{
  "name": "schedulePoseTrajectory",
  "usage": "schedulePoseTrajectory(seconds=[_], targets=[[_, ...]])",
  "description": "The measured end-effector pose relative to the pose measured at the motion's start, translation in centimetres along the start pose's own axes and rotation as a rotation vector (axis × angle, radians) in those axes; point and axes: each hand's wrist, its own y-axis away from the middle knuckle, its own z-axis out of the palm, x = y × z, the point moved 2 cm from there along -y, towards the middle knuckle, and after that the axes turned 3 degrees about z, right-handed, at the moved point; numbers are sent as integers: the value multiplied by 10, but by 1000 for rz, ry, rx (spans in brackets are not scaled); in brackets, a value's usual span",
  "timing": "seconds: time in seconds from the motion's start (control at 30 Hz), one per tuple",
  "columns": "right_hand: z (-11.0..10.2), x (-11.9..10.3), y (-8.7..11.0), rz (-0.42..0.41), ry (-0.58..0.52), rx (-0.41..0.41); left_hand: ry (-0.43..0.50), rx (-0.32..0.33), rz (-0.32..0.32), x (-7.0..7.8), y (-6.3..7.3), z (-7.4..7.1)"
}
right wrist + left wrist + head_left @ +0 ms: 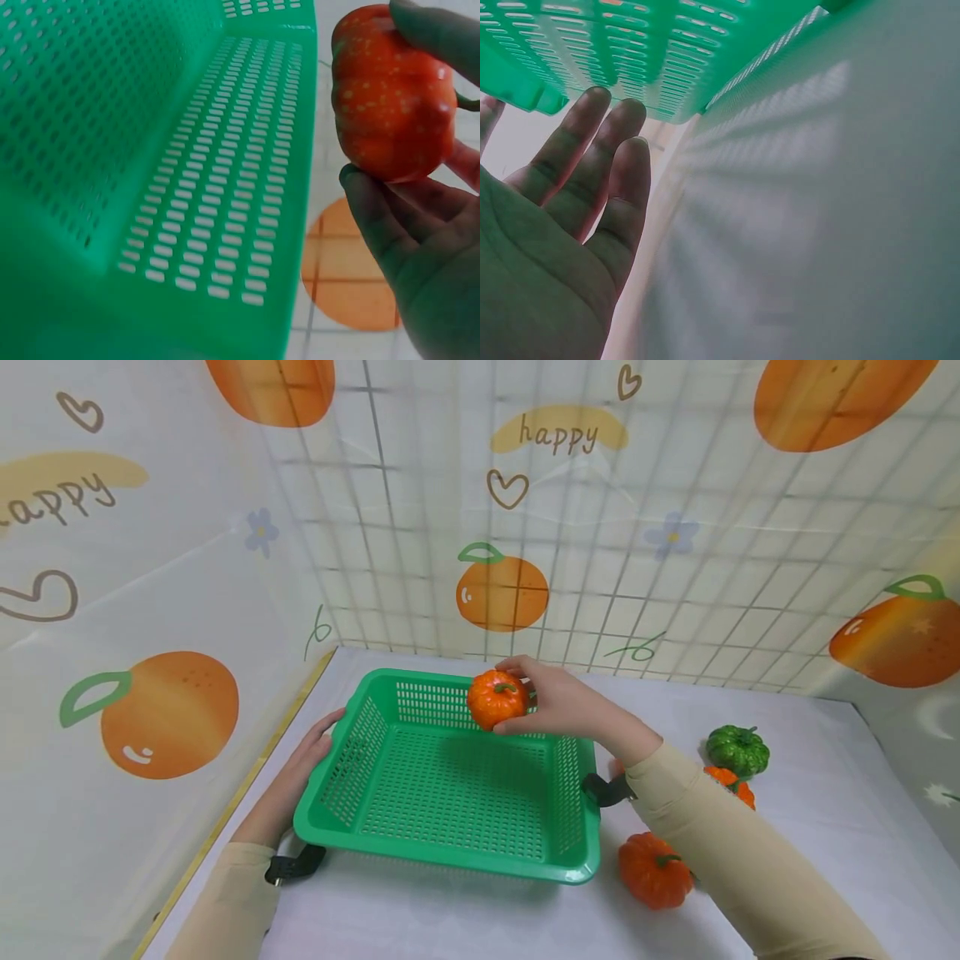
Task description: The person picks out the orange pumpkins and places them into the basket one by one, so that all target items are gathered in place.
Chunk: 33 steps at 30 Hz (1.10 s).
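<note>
On the near table [450, 931], I see a loose pumpkin [649, 872] right of the basket [450, 854], along whose left side my left hand [295, 772] rests with fingers extended, gripping nothing, presumably to steady it. Farther off, over the basket's far part, my right hand [558, 700] pinches the held pumpkin [491, 702] by its flanks, likely for better purchase than the stem [506, 687] gives; it is orange, glossy and ribbed.
</note>
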Motion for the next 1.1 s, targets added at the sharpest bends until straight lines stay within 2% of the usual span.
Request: schedulePoseTrajectory(seconds=[0.3,0.4,0.57,0.73,1.1], targets=[[23,-10,-19,-37,78,-92,19,4,3,3,-1,3],[31,-12,-25,-51,72,-122,16,-2,1,3,-2,3],[49,-13,-37,-40,56,-195,31,6,-13,1,-2,1],[68,-17,-46,-59,113,-257,63,12,-28,-1,-3,0],[99,-30,-56,-89,181,-329,11,-7,-4,-2,-2,-1]])
